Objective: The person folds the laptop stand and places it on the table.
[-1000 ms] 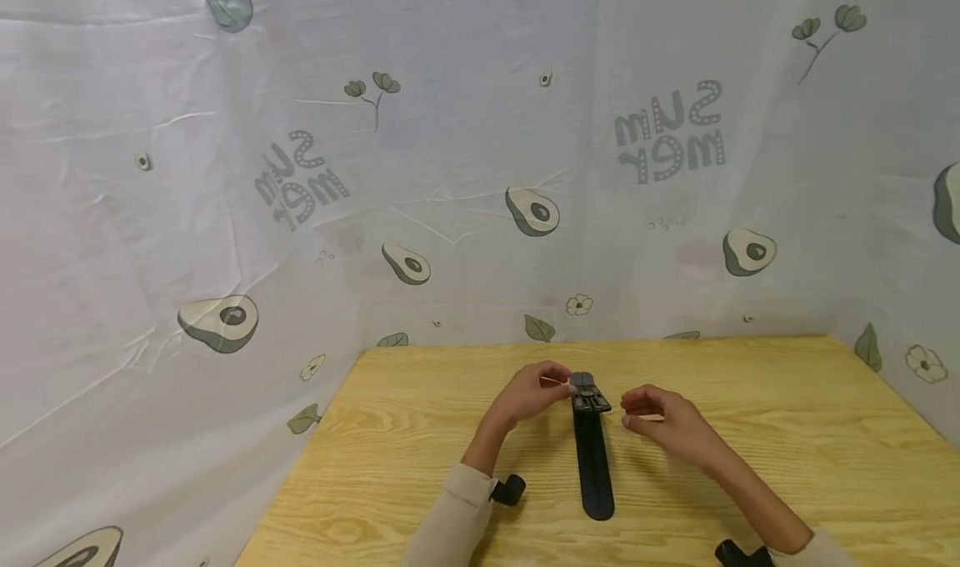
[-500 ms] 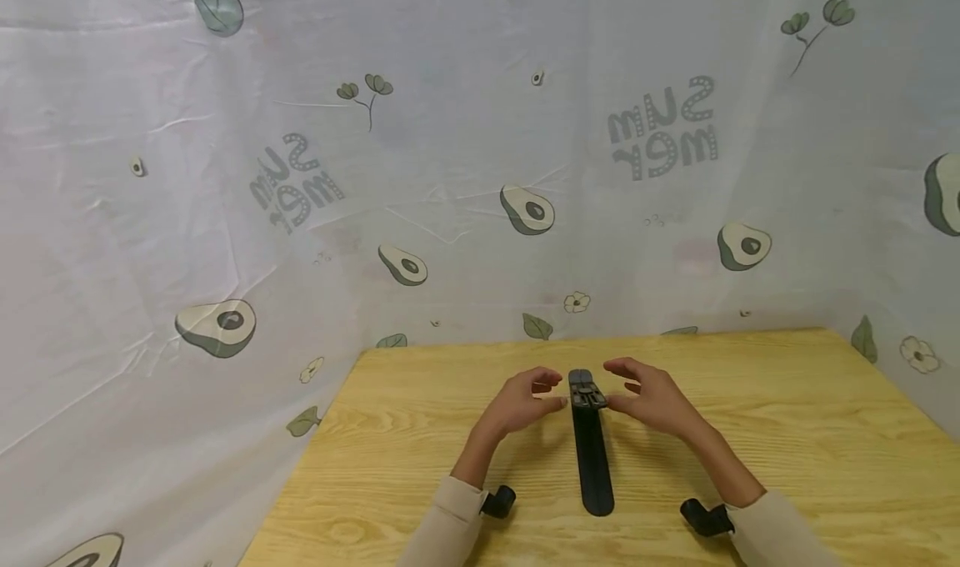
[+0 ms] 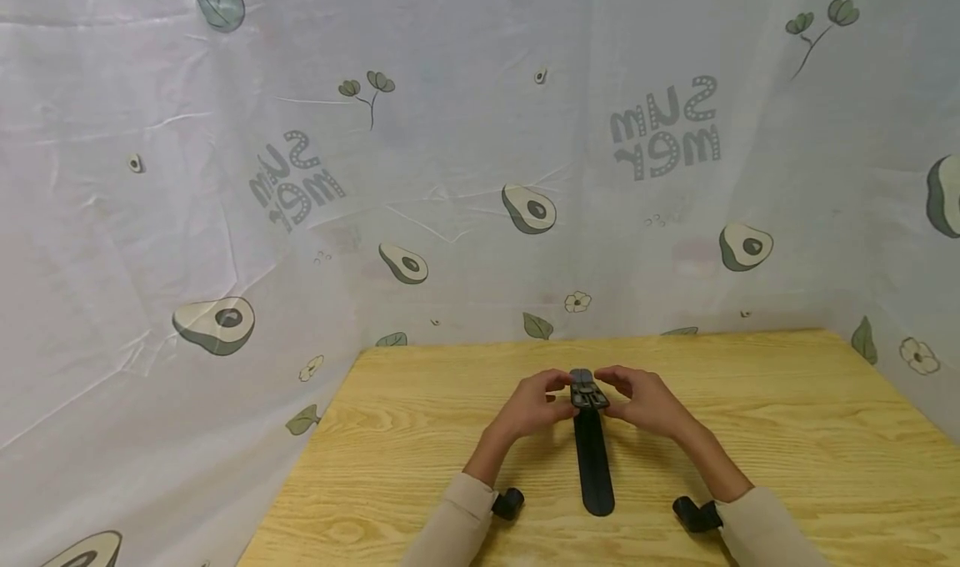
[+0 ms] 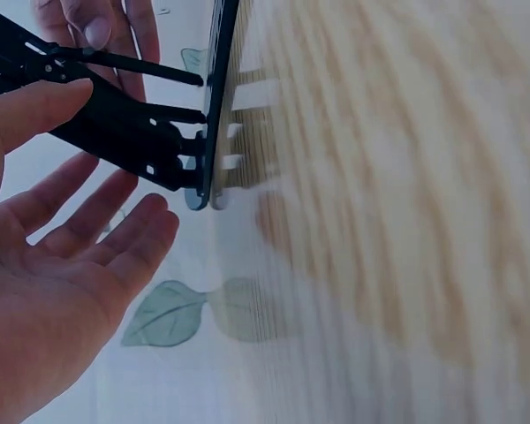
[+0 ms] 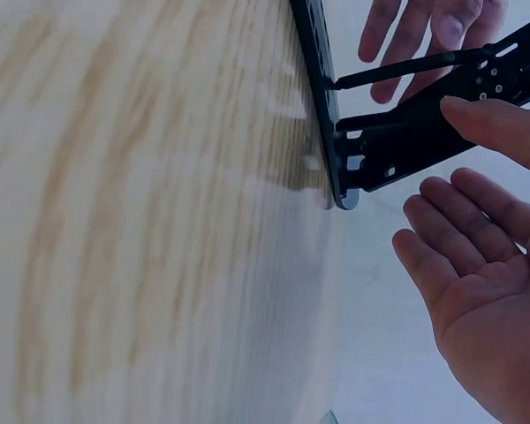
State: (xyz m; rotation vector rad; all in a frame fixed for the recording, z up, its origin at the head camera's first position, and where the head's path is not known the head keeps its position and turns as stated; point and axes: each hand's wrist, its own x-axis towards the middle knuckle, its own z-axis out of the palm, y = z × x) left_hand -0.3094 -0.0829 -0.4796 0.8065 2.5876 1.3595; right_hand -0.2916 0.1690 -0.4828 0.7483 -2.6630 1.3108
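A black folding stand [image 3: 596,467] with a long flat base lies along the table in the head view. From the base rises a slotted upright part [image 4: 115,119] with thin struts. My left hand [image 3: 534,406] is at its left side, thumb tip against the upright in the left wrist view, the other fingers loosely extended and apart from it. On the opposite side is my right hand [image 3: 647,402]. Its thumb [image 5: 490,128] lies on the upright in the right wrist view, while its fingers stay spread below.
The stand rests on a wood-grain table [image 3: 420,434]. Behind it hangs a pale curtain [image 3: 450,133] printed with avocados and leaves. Each wrist wears a small black camera, one at the left sleeve [image 3: 453,517] and one at the right sleeve [image 3: 765,525].
My right hand has moved left and in to the stand's upper end. My left hand drew back slightly, then came in again. The stand has stayed in place.
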